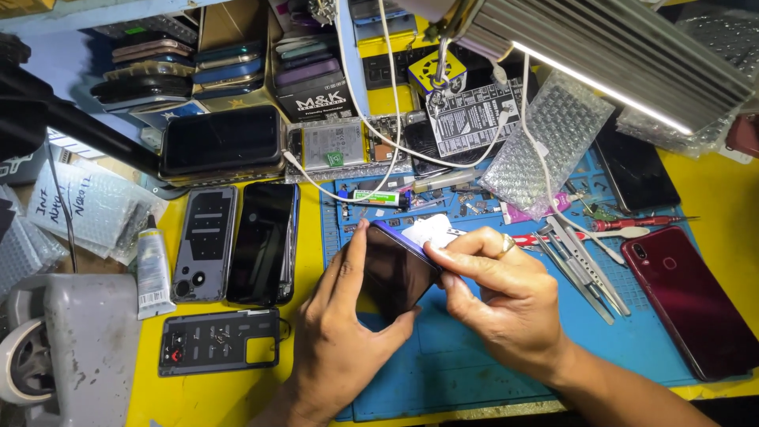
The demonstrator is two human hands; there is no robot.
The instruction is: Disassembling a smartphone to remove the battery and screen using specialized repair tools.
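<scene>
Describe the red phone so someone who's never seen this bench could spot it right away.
Start at the blue work mat and go to its right edge. The red phone lies there face down, just right of the metal tools. It alone is glossy dark red; the other phones look black or grey.

A cluttered yellow workbench carries a blue work mat under a lit bar lamp; stacked phones fill a cardboard box at the rear, a grey machine at the edge.

A yellow workbench carries a blue mat, a red phone, and a glue tube.
</scene>
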